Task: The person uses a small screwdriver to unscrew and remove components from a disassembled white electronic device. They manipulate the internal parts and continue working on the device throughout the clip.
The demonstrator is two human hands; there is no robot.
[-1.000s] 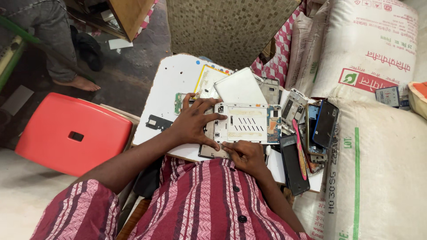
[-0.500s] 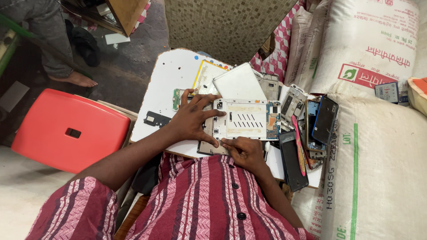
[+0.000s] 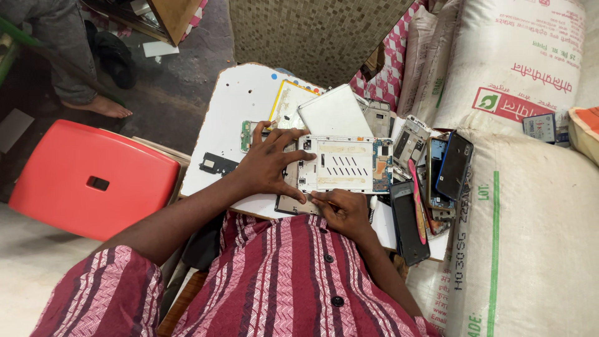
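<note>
A white phone inner frame (image 3: 343, 165) with slots and a bit of blue circuit board at its right end lies on a white board (image 3: 231, 112). My left hand (image 3: 268, 165) presses on the frame's left end, fingers spread over its edge. Below the frame's bottom edge sits my right hand (image 3: 343, 209), fingers curled tight; a thin tool seems to be in it, but I cannot make it out. A grey plate (image 3: 288, 204) peeks out beneath the frame.
Several phone shells and dark screens (image 3: 409, 221) lie at the right by a red-handled tool (image 3: 417, 200). White sacks (image 3: 530, 206) stand at the right. A red plastic stool (image 3: 87, 181) is at the left, another person's bare foot (image 3: 100, 107) beyond it.
Both hands stay on the white frame; only the camera view has shifted slightly.
</note>
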